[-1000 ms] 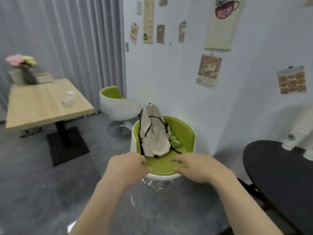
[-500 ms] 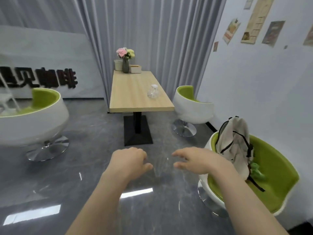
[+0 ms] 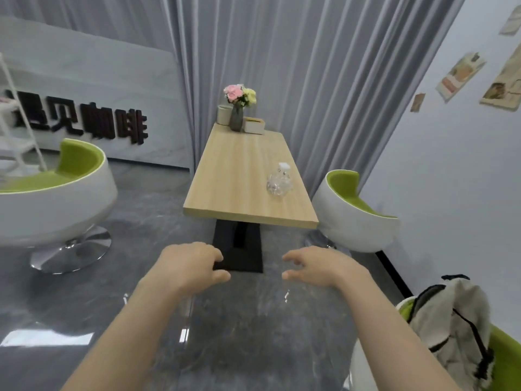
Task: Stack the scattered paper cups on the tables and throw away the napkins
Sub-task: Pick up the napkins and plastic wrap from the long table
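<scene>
- the left hand (image 3: 191, 265) is held out low over the glossy grey marbled floor (image 3: 253, 334), palm down, fingers loosely curled with nothing in them.
- the right hand (image 3: 321, 266) is held out beside it, apart from it, fingers spread and slightly bent, thumb below; it holds nothing either.
- ahead of both hands stands the long light wooden table (image 3: 239, 176) on a black pedestal base (image 3: 238, 249), its far end against the grey pleated curtain (image 3: 296, 66).
- no paper cup or napkin can be made out on that table; the nearest thing is a clear, rounded glass bottle with a white top (image 3: 279, 180) standing near the table's right edge.
- at the far end sit a dark grey vase with pink and yellow flowers (image 3: 238, 108), a pale round pot (image 3: 224, 114) just left of it, and a pale box with a wooden lid (image 3: 254, 126) just right of it.
- a white round chair with a green seat (image 3: 56, 187) stands left of the table, another white and green round chair (image 3: 352, 210) right of it by the wall.
- at the lower right a beige backpack with black straps (image 3: 451, 325) leans in a third green chair (image 3: 504, 359).
- dark block lettering (image 3: 81, 119) is on the pale wall at left; paper posters (image 3: 462, 74) hang on the right wall.
</scene>
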A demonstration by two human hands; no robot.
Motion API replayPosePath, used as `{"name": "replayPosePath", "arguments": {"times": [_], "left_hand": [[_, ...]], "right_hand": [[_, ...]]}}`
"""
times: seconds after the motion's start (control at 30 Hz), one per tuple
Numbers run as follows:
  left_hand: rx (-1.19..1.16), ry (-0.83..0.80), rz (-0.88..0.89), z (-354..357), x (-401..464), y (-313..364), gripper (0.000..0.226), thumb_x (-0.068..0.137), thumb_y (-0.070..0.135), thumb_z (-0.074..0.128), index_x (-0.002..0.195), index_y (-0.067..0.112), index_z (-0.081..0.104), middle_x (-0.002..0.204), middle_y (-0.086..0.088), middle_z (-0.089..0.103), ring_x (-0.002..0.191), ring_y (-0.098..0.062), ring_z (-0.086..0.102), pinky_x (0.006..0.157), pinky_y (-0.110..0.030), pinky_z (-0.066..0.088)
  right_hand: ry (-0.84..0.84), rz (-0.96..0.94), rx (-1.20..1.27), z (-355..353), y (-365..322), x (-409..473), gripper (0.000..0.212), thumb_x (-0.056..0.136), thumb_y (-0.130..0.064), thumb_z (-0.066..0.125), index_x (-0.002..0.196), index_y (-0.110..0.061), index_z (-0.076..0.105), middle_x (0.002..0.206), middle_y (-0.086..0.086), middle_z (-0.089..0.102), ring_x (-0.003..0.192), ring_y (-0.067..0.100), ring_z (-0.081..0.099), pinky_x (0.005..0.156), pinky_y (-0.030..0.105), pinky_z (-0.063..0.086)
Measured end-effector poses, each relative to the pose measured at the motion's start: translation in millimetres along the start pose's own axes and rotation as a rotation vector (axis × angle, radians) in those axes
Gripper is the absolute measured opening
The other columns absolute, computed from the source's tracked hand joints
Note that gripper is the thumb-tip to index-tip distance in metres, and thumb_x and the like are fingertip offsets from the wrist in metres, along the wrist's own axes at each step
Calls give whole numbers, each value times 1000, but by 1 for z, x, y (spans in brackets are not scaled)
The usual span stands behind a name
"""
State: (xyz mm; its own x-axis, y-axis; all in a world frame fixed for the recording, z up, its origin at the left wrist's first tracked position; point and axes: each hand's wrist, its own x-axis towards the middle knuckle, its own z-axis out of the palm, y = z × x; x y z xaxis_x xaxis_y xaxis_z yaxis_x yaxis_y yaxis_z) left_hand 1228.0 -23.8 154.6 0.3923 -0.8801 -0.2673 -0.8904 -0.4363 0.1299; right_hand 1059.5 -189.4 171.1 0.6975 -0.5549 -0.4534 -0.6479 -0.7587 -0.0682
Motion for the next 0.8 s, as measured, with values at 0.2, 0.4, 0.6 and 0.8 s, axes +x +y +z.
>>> {"name": "replayPosePath", "arguments": {"times": [0.2,0.4,0.6,0.8], "left_hand": [[50,-184,-222,-5,101,-86,59,89,65,45,140,37,41,144,11,45,130,-11,44,103,-31,39],[54,-167,-154,-44,250,-131,58,90,62,44,141,34,40,142,10,47,127,-12,48,100,-31,41],[65,-193,15,-94,404,-137,59,94,56,44,146,30,35,147,10,42,131,-13,44,100,-30,38],[123,-276,168,-99,532,-105,61,94,57,44,147,29,32,146,5,42,128,-17,47,98,-33,43]], "right_hand": [[-69,-43,32,-34,17,141,55,93,-51,49,143,-34,36,147,-4,42,132,18,43,106,36,38],[-120,-15,87,-69,38,275,55,93,-47,50,144,-29,38,144,-5,45,130,16,45,106,33,37],[-112,147,148,-106,83,378,55,92,-50,50,142,-32,39,145,-5,44,129,15,46,104,31,37],[-128,250,181,-126,147,447,58,94,-46,50,147,-33,30,151,-4,36,132,17,43,105,33,37]]}}
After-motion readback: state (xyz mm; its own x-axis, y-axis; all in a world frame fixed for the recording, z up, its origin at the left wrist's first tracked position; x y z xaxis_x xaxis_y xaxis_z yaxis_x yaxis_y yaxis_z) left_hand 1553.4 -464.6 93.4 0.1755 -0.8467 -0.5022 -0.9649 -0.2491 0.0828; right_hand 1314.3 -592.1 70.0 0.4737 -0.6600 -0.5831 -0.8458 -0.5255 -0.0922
